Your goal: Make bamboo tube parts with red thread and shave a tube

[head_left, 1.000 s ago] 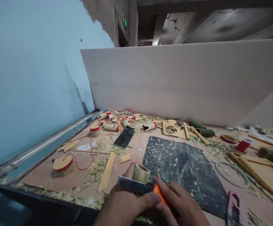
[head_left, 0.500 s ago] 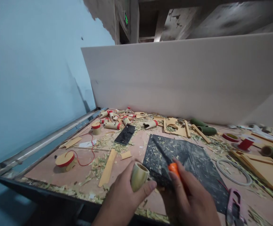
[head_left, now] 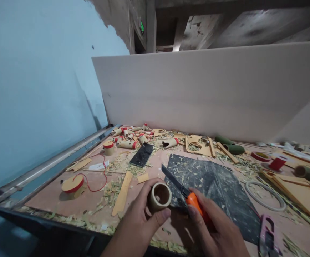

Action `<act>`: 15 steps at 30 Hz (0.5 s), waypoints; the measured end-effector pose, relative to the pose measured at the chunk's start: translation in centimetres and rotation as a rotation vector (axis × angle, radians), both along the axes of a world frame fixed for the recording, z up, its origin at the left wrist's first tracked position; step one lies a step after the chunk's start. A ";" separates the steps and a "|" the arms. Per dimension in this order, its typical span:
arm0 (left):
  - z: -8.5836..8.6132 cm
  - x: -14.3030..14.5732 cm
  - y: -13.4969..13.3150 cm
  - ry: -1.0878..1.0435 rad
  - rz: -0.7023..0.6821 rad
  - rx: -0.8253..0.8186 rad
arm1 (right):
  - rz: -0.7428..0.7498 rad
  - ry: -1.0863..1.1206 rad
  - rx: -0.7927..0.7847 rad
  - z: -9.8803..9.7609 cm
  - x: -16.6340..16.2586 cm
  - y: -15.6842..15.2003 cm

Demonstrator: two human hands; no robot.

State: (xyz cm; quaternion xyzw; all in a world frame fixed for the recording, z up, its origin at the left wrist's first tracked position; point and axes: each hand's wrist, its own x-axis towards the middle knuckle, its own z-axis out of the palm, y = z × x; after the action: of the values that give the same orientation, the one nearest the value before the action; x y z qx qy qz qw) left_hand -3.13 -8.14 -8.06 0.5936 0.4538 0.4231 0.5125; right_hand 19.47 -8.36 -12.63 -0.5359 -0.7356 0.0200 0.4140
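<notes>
My left hand (head_left: pixel 140 221) is closed around a short bamboo tube (head_left: pixel 160 195), its round open end turned up toward me. The thumb presses the tube's near side. In my right hand (head_left: pixel 215 225) is a utility knife (head_left: pixel 193 200) with an orange handle, gripped near its front. Its dark blade points up and left, a little above and beyond the tube and apart from it. Beneath the knife lies a black mat (head_left: pixel 211 182) dusted with pale shavings.
A phone (head_left: pixel 142 154) lies beyond the tube, with several red-banded bamboo pieces (head_left: pixel 127 144) behind it. To the left stands a red-rimmed round piece (head_left: pixel 72 184) with red string. Pink-handled pliers (head_left: pixel 267 232), a pale ring (head_left: pixel 265 195) and a red spool (head_left: pixel 278 163) are on the right.
The bamboo tube has tipped so its open end faces me more. My right hand has shifted slightly, bringing the knife blade left and lower, nearer the tube.
</notes>
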 end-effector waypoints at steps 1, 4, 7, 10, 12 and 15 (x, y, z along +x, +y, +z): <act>0.0 0.0 0.0 -0.022 0.003 -0.017 | 0.000 0.003 -0.003 0.0 -0.1 0.0; 0.2 0.1 0.0 -0.051 -0.006 -0.057 | -0.030 0.054 -0.023 0.1 -0.4 -0.3; 0.2 0.1 -0.1 -0.002 0.022 -0.050 | -0.042 0.136 -0.045 0.3 -0.8 -0.7; 0.1 -0.1 -0.1 0.067 0.032 -0.046 | -0.029 0.177 -0.054 0.4 -1.1 -1.0; 0.2 -0.1 -0.2 0.115 0.025 -0.065 | -0.031 0.193 -0.054 0.4 -1.2 -1.0; 0.6 0.2 -0.5 0.171 0.034 -0.127 | -0.045 0.199 -0.046 0.3 -1.1 -0.9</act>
State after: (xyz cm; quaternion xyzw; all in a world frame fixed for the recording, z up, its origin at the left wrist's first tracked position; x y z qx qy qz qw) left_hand -2.94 -8.63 -7.46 0.5862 0.5318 0.3497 0.5013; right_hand 18.40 -9.30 -12.36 -0.5572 -0.6778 0.0809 0.4729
